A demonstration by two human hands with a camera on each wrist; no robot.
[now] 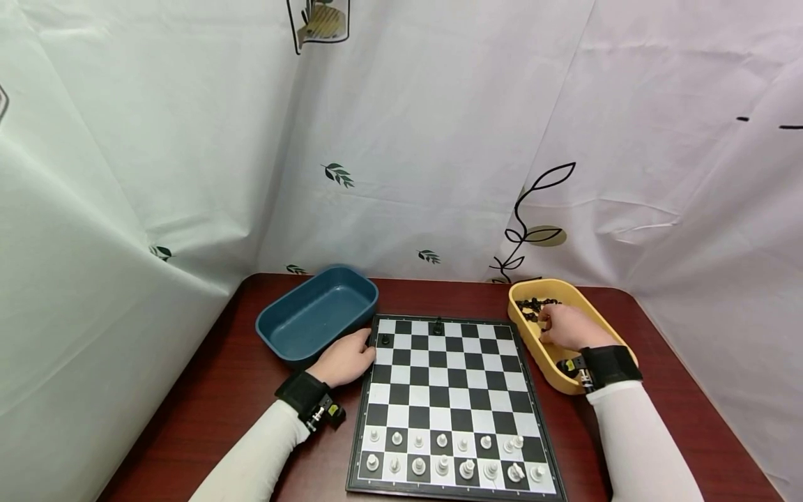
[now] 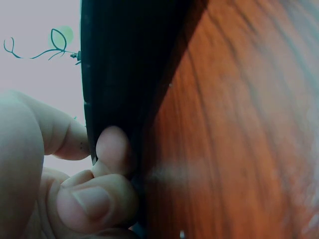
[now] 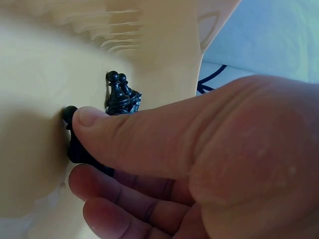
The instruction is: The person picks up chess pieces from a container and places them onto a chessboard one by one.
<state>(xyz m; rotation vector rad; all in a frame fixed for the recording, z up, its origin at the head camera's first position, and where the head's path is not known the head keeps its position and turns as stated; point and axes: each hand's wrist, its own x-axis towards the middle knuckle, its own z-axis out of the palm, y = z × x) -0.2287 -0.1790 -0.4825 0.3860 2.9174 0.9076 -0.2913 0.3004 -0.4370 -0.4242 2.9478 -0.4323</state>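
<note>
A black-and-white chessboard (image 1: pixel 452 390) lies on the dark wooden table (image 1: pixel 219 390). White pieces (image 1: pixel 445 460) fill its two near rows, and two black pieces (image 1: pixel 385 340) (image 1: pixel 438 325) stand on the far row. My left hand (image 1: pixel 357 352) is at the board's far-left edge beside one black piece. In the left wrist view that hand (image 2: pixel 94 159) pinches the board's dark edge (image 2: pixel 124 64) between thumb and curled fingers. My right hand (image 1: pixel 555 328) reaches into the yellow tray (image 1: pixel 590 296). There thumb and fingers (image 3: pixel 82 144) pinch a black chess piece (image 3: pixel 72 149), with more black pawns (image 3: pixel 119 92) behind.
A dark blue tub (image 1: pixel 314 314) stands at the back left, just beyond my left hand and touching the board's corner. White curtains with leaf prints close in the table on three sides. Bare tabletop (image 2: pixel 239 124) shows left of the board.
</note>
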